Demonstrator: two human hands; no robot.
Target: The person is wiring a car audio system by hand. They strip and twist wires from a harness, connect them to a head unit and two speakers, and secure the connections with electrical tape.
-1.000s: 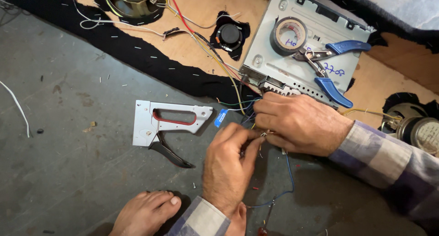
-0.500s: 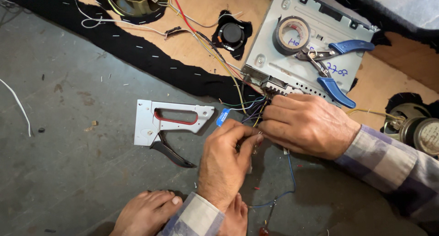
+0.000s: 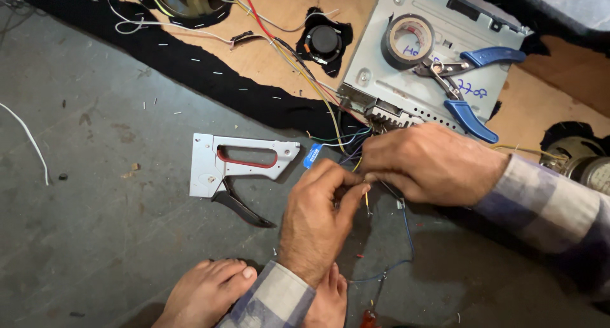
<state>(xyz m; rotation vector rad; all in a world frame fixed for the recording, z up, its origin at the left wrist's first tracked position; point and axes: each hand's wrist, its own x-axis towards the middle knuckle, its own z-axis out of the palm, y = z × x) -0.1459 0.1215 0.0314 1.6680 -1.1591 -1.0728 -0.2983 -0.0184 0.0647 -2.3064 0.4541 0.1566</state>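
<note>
Coloured wires (image 3: 356, 151) mid-frame: left hand (image 3: 318, 223) and right hand (image 3: 432, 164) both pinching them, staple gun (image 3: 238, 169) just left.

Left hand (image 3: 318, 223) reached up from bottom edge, fingers pinched together at the tips, plaid cuff at wrist, right hand (image 3: 432, 166) came in from the right, knuckles up, fingers curled inward, fingertips met the left's, both bare feet below
</note>
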